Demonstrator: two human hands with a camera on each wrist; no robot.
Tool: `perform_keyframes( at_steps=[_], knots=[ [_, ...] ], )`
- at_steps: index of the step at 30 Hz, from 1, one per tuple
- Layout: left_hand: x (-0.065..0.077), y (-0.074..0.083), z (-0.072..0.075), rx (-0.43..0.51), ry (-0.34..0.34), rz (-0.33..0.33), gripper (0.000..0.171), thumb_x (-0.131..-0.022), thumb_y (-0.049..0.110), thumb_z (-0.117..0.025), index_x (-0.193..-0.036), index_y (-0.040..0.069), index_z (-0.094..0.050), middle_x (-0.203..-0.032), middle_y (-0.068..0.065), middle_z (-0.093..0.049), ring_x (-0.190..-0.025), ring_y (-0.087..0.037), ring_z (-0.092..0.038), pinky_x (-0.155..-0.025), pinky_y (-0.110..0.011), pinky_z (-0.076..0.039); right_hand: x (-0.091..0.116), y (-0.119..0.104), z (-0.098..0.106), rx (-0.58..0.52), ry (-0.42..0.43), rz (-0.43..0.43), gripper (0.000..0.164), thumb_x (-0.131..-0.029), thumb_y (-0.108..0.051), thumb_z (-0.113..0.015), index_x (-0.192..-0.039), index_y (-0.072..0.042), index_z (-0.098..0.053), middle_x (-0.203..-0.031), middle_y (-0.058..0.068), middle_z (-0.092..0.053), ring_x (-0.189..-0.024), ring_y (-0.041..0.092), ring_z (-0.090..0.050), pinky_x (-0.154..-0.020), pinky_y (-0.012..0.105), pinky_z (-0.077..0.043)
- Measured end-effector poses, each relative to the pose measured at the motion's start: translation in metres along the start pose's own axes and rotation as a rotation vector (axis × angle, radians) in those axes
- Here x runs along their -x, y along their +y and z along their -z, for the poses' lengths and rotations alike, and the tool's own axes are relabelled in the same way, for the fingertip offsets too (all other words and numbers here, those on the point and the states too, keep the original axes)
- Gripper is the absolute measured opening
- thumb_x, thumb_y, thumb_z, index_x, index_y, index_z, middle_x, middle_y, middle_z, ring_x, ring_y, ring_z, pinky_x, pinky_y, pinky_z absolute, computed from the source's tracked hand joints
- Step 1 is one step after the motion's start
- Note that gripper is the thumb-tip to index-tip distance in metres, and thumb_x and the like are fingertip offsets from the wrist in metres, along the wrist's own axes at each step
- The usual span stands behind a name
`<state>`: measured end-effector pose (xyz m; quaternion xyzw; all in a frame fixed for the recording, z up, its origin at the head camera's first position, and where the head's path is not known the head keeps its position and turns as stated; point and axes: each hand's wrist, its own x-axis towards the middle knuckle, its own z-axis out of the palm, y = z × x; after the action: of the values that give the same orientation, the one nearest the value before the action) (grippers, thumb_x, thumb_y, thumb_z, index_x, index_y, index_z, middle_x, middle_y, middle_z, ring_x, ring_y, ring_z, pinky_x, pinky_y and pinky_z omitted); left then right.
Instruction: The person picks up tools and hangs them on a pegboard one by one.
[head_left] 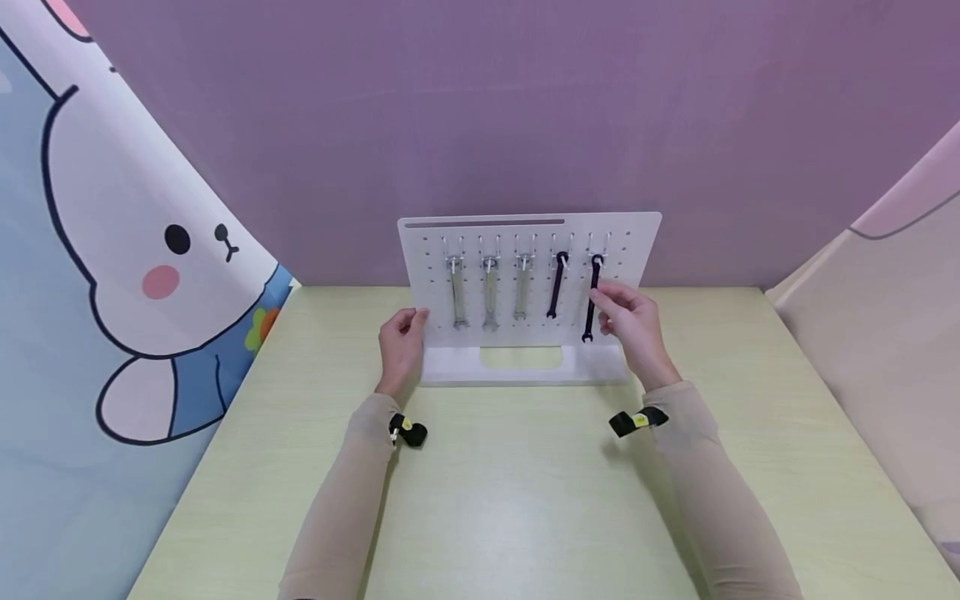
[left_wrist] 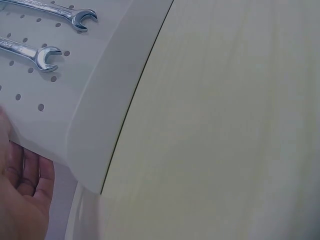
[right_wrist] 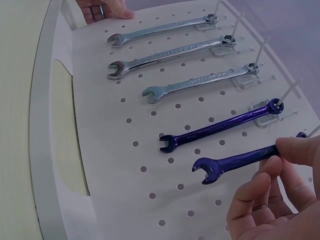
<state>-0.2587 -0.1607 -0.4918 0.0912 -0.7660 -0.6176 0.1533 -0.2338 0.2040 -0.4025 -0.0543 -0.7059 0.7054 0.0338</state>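
Observation:
A white pegboard stand (head_left: 633,237) stands upright on the table, with a row of combination wrenches hanging from its hooks. My right hand (head_left: 637,333) pinches the shaft of the rightmost dark purple wrench (right_wrist: 235,161) between thumb and fingers; its open end points down, and its ring end is at the hook, partly covered by the thumb in the right wrist view. Beside it hangs another dark purple wrench (right_wrist: 220,127). At the board's left edge, my left hand (head_left: 401,346) grips the panel, thumb in front and fingers (left_wrist: 30,172) behind.
Three silver wrenches hang on the left side: an outer one (right_wrist: 165,32), a middle one (right_wrist: 175,53) and an inner one (right_wrist: 200,82). The pale wood table (head_left: 510,483) extends in front. Behind rises a purple backdrop (head_left: 480,108); a cartoon-printed cloth (head_left: 135,250) hangs at left.

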Motion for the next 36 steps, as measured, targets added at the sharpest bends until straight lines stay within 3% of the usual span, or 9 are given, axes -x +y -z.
perform_keyframes(
  at_steps=[8, 12, 20, 28, 36],
  knots=[
    [0.002, 0.002, 0.001, 0.005, -0.007, -0.003, 0.037, -0.105, 0.043, -0.068, -0.109, 0.007, -0.076, -0.092, -0.003, -0.067, -0.082, -0.015, -0.055, -0.070, -0.025, -0.044, -0.003, 0.001, 0.000, -0.001, -0.006, -0.004, 0.004, -0.103, -0.023, -0.073, -0.107, -0.023, -0.072, -0.092, -0.013, -0.067, -0.069, 0.005, -0.054, -0.063, 0.017, -0.049],
    [0.002, 0.003, 0.001, 0.019, -0.011, 0.030, 0.033, -0.105, 0.041, -0.069, -0.108, 0.009, -0.077, -0.094, -0.004, -0.068, -0.083, -0.016, -0.056, -0.070, -0.025, -0.045, -0.004, 0.002, 0.000, 0.020, -0.003, 0.000, 0.005, -0.103, -0.024, -0.072, -0.108, -0.023, -0.072, -0.092, -0.012, -0.066, -0.069, 0.005, -0.054, -0.063, 0.017, -0.049],
    [0.004, 0.001, 0.002, 0.031, -0.011, 0.083, 0.029, -0.105, 0.039, -0.069, -0.110, 0.012, -0.076, -0.099, -0.004, -0.069, -0.088, -0.018, -0.058, -0.074, -0.028, -0.047, -0.005, 0.009, -0.002, 0.087, 0.020, 0.044, 0.020, -0.104, -0.027, -0.072, -0.118, -0.012, -0.072, -0.086, -0.011, -0.064, -0.068, 0.005, -0.054, -0.063, 0.016, -0.049],
    [0.006, 0.000, 0.004, 0.029, -0.008, 0.072, 0.031, -0.105, 0.041, -0.068, -0.110, 0.012, -0.076, -0.099, -0.004, -0.069, -0.088, -0.018, -0.058, -0.073, -0.027, -0.047, -0.007, 0.014, -0.007, 0.123, 0.064, 0.084, 0.026, -0.104, -0.028, -0.072, -0.120, -0.007, -0.072, -0.087, -0.009, -0.067, -0.064, 0.005, -0.051, -0.059, 0.018, -0.043],
    [0.004, 0.001, 0.002, 0.048, -0.028, 0.071, 0.031, -0.105, 0.042, -0.068, -0.113, 0.013, -0.076, -0.100, -0.005, -0.070, -0.090, -0.020, -0.060, -0.075, -0.029, -0.049, -0.011, 0.020, -0.002, 0.190, 0.082, 0.110, 0.028, -0.104, -0.032, -0.072, -0.120, -0.009, -0.073, -0.089, -0.006, -0.066, -0.065, 0.005, -0.051, -0.057, 0.018, -0.041]
  ],
)
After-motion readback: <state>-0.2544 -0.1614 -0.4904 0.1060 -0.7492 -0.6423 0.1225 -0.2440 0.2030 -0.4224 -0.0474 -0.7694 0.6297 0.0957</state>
